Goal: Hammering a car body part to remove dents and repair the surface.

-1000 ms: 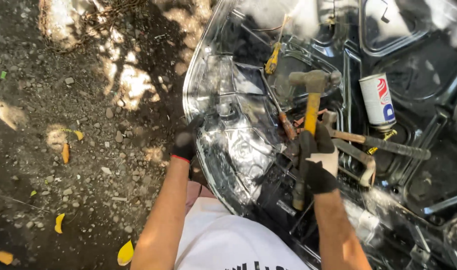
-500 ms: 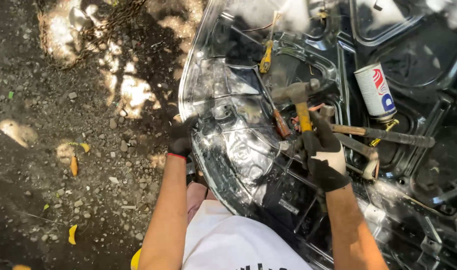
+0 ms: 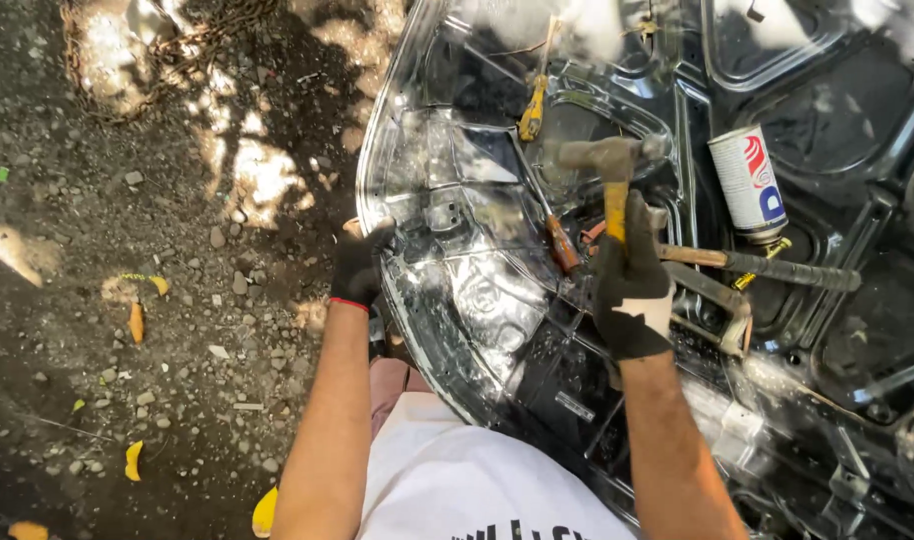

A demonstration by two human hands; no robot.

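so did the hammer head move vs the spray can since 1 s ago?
Yes. The hammer in the right hand dipped toward the panel, then rose again, ending level with the spray can.

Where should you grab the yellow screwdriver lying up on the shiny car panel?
Best by its yellow handle, probably coming from above. The screwdriver lies nearly flat on the black panel, so its handle is the thick, bare part. Its thin shaft runs up toward the top edge and gives little to hold. Neither the left hand nor the right hand is near it.

A yellow-handled hammer (image 3: 613,175) stands upright over the shiny black car panel (image 3: 457,250).
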